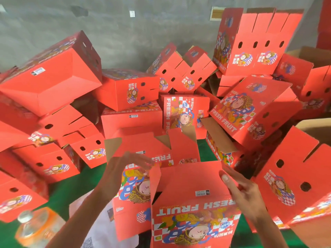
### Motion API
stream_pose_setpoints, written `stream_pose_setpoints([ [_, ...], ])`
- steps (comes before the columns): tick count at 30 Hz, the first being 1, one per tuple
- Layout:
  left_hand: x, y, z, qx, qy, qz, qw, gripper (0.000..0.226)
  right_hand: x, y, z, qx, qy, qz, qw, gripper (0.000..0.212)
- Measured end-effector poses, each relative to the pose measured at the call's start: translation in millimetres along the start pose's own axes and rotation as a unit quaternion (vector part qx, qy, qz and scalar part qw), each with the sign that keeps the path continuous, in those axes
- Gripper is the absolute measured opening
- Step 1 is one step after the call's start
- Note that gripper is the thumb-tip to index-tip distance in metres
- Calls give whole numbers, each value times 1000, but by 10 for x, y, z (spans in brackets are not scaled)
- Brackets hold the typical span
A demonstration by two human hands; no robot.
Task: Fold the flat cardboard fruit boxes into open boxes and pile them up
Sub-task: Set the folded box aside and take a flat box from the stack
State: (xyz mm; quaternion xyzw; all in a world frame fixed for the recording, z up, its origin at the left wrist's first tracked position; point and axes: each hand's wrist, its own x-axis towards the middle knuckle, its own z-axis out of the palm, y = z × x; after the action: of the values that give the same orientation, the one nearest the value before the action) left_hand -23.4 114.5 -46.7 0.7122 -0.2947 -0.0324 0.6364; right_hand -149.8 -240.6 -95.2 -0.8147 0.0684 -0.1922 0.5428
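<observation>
Cardboard fruit box (193, 208), red and partly folded, stands at the lower centre of the head view, its printed face reading "FRESH FRUIT" upside down above a cartoon figure on a red-and-white checker pattern, with a small barcode label near its upper edge. The right hand (245, 192) rests against the box's right upper corner, fingers straight and thumb laid on the red flap, not curled round it. The left hand (123, 169) hovers at centre left with fingers extended and loosely spread; it is blurred and grips nothing. Behind the held box a second box (141, 178) with the same print lies partly unfolded, its brown inner flaps showing. A heap of folded boxes (179, 97) fills the middle and both sides of the frame, tipped at many angles, several showing oval holes, slotted flaps and the same "FRESH FRUIT" lettering. At lower left sits an orange-labelled plastic bottle (35, 228), blurred. The boxes rest on a green surface (68, 190). A grey concrete wall (125, 24) spans the top of the frame.
</observation>
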Motion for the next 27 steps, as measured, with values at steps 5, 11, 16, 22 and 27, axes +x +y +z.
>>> stream_pose_setpoints([
  [5, -237, -203, 429, 84, -52, -36, 994, 49, 19, 176, 49, 40, -1, -45, 998, 32],
  [11, -228, -293, 677, 48, -23, -108, 993, 43, -19, 273, 60, 86, 36, -74, 993, 25],
  [16, -146, -379, 741, -16, -3, -146, 989, 35, -128, 237, 69, 117, 72, -107, 985, 31],
  [22, -6, -334, 721, -77, 10, -183, 980, 46, -309, 253, 21, 155, 124, -74, 977, 51],
  [27, 112, -342, 702, 27, -61, -213, 975, 29, -348, 254, 103, 141, 172, -80, 972, 42],
])
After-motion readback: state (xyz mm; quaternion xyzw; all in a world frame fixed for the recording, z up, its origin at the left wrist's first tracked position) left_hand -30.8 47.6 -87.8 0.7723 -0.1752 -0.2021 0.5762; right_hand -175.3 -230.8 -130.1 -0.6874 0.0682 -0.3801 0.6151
